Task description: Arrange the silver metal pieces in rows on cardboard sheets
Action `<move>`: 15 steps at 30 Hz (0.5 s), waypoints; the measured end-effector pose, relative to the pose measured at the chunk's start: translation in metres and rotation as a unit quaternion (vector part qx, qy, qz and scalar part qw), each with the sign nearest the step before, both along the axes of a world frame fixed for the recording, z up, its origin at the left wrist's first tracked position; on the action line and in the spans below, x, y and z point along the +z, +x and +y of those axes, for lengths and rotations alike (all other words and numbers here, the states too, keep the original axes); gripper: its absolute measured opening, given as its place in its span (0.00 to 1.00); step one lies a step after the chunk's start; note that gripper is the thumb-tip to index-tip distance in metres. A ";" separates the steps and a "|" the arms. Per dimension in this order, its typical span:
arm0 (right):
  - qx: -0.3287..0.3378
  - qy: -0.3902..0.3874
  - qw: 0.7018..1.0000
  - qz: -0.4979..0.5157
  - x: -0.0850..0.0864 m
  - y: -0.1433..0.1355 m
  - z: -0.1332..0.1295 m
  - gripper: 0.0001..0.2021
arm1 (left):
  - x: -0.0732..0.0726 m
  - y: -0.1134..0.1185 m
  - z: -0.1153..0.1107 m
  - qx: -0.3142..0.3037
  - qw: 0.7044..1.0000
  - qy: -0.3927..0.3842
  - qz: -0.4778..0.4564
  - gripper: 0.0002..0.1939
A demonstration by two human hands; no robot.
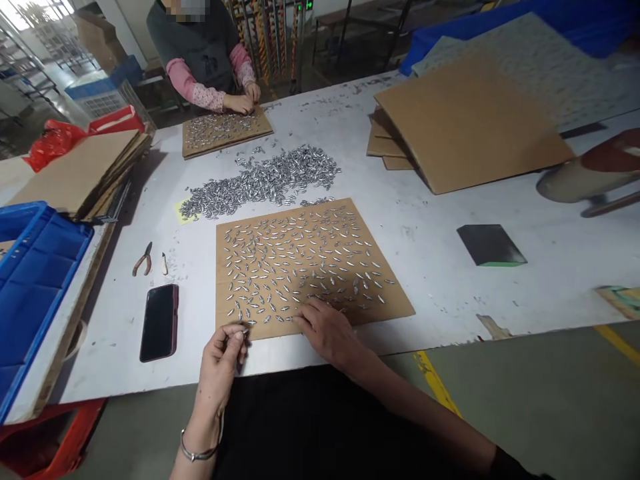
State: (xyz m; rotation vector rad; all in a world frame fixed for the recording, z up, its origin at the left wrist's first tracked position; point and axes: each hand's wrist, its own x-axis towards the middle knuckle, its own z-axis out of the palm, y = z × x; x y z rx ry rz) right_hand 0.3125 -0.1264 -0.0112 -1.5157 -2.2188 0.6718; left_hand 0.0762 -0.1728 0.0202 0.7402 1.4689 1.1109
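Note:
A cardboard sheet (400,303) lies in front of me, covered with spaced rows of small silvery spindle-shaped metal pieces (283,291). At its near left corner, my left hand (220,360) pinches one such small metal piece (244,331) between thumb and forefinger. My right hand (327,331) rests over the sheet's near edge with fingers curled down and together, close to the nearest row. Whatever those fingertips hold, if anything, is hidden. Beyond the sheet spreads a loose heap of the same metal pieces (270,177).
Pliers (143,260), a small white-handled tool (165,264) and a phone (159,323) lie left. A blue crate (37,280) stands beyond them. Right are stacked cardboard sheets (470,120) and a dark block (491,245). Across the table, a co-worker's hands (245,101) work over another cardboard sheet (193,148).

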 end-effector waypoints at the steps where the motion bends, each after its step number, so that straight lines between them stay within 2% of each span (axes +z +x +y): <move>1: -0.004 -0.001 1.000 0.000 0.001 -0.002 0.002 0.10 | 0.000 -0.001 -0.001 0.006 1.000 0.002 0.002 0.12; 5: -0.023 0.007 0.999 0.044 0.005 -0.002 0.006 0.10 | -0.003 -0.012 -0.008 0.065 0.998 0.020 0.017 0.12; 7: -0.027 0.017 0.997 0.073 0.005 0.001 0.005 0.11 | -0.008 -0.024 -0.011 0.089 0.993 0.033 0.076 0.11; 9: -0.026 0.030 0.995 0.096 0.004 0.004 0.003 0.12 | -0.015 -0.037 -0.013 0.082 0.979 0.051 0.182 0.08; 12: -0.009 0.060 0.990 0.124 0.003 0.007 0.000 0.12 | -0.025 -0.050 -0.012 0.048 0.936 0.100 0.334 0.05; 15: 0.009 0.080 0.987 0.138 0.002 0.007 -0.003 0.12 | -0.032 -0.049 -0.007 0.015 0.907 0.149 0.393 0.08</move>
